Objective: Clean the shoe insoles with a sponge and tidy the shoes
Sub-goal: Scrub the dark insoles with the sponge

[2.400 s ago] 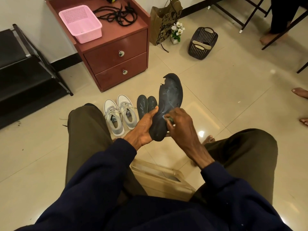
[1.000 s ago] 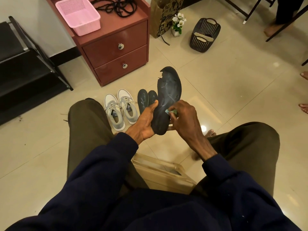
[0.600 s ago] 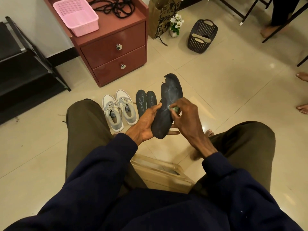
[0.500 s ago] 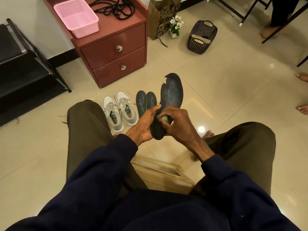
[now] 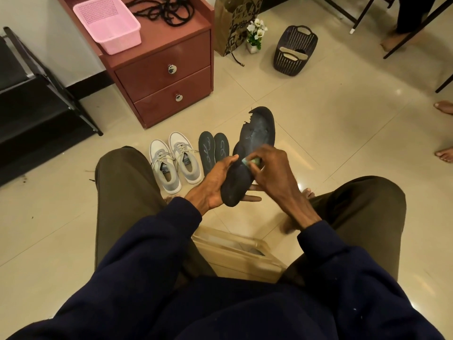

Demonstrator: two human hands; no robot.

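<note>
Seated person, head view, hands above the knees. The left hand (image 5: 215,185) grips a long black insole with a ragged, torn toe (image 5: 258,128) by its heel end; thumb laid over the near left edge, fingers curled underneath, their tips showing past the right edge. The right hand (image 5: 274,173) is bunched; its fingertips pinch a small pale-green sponge (image 5: 252,161) and press it on the insole's upper face about mid-length, close to the left edge.

Key relation: the insole's long axis runs away from the body, heel low by the lap, toe raised and leaning slightly right; the sponge sits at the middle, so the toe half lies straight ahead of the right fingers and the heel half lies under that palm, toward the body. The right hand works; the left only supports.

Judgement: strokes want to run lengthwise, toe-ward; the torn toe hangs unsupported and looks frail, so pressure there may fold it or tear it further.

On the pale tiled floor (image 5: 343,143), beyond the left hand: two smaller dark insoles with pale squiggles (image 5: 213,149), side by side, just right of a pair of grey-and-white lace-up sneakers (image 5: 175,160); insoles apparently not yet back in the shoes; task judged mid-way.
</note>
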